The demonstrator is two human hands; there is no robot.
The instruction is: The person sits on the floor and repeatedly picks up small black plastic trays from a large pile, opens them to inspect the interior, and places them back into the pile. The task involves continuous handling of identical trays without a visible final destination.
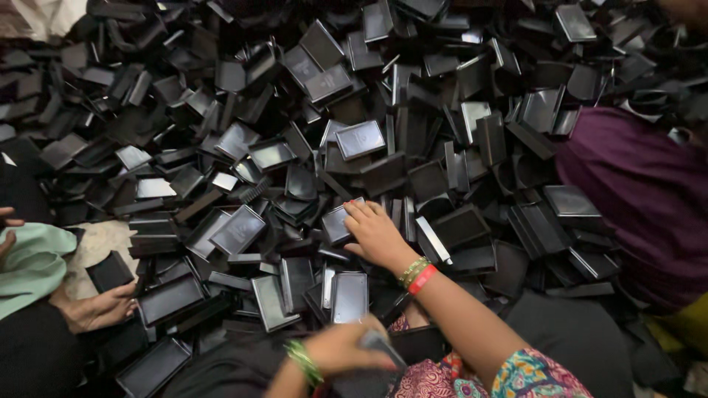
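A large heap of shallow black plastic trays [383, 133] covers the floor, glossy, rectangular and lying at all angles, none holding anything. The right hand [376, 234] lies flat at centre, fingers spread on one tray [338, 223]. The left hand [346, 348], near and blurred, has its fingers closed round a dark piece [380, 344].

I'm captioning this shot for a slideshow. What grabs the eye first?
A huge heap of black plastic trays fills the frame. At centre, the right hand reaches into it, bangles at the wrist. Below, the blurred left hand grips a dark piece.
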